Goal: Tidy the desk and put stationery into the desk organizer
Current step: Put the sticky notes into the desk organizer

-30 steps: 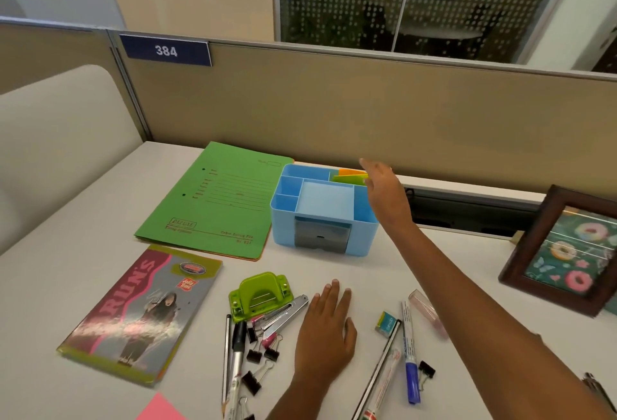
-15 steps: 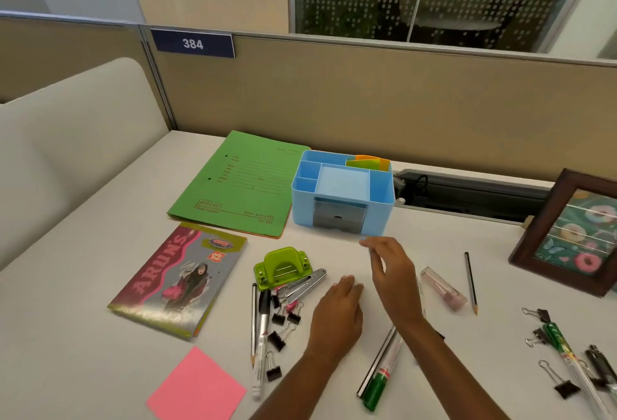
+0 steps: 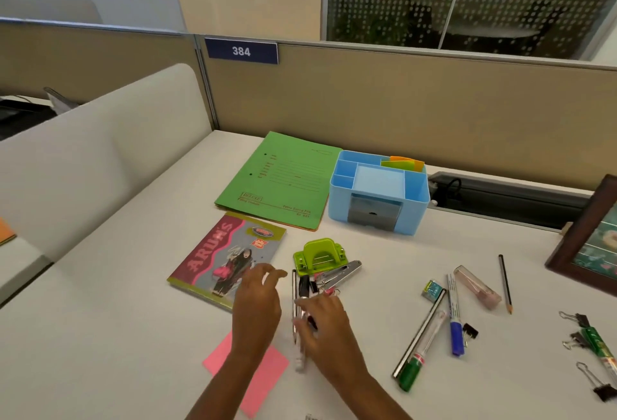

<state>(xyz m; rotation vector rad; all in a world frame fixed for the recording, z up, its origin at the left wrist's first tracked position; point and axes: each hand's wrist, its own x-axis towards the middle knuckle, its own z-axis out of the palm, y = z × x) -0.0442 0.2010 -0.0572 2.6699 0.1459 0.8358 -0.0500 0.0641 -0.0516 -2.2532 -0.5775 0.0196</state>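
While a person's left hand (image 3: 257, 302) hangs over the near corner of a notebook (image 3: 220, 259) with its grip spread loose, the right hand (image 3: 322, 322) lies over a bunch of pens (image 3: 294, 289) on the white bench (image 3: 133, 319). Its fingers curl down onto the pens, but whether the grip pinches any of them cannot be told.

A green hole punch (image 3: 319, 254) and a silver stapler (image 3: 340, 274) sit just beyond the pens. A pink sheet of paper (image 3: 267, 376) lies under the left forearm.

The blue desk organizer (image 3: 415, 212) stands at the back of the bench, well apart from both hands and just beside a green folder (image 3: 283, 182). Orange and green sticky notes (image 3: 402, 164) stand in its rear right compartment.

To the right lie a green marker (image 3: 422, 349), a blue marker (image 3: 454, 316), a pencil (image 3: 504, 282) and a small eraser (image 3: 431, 290). Binder clips (image 3: 574, 319) and a picture frame (image 3: 587, 236) are near the right edge.
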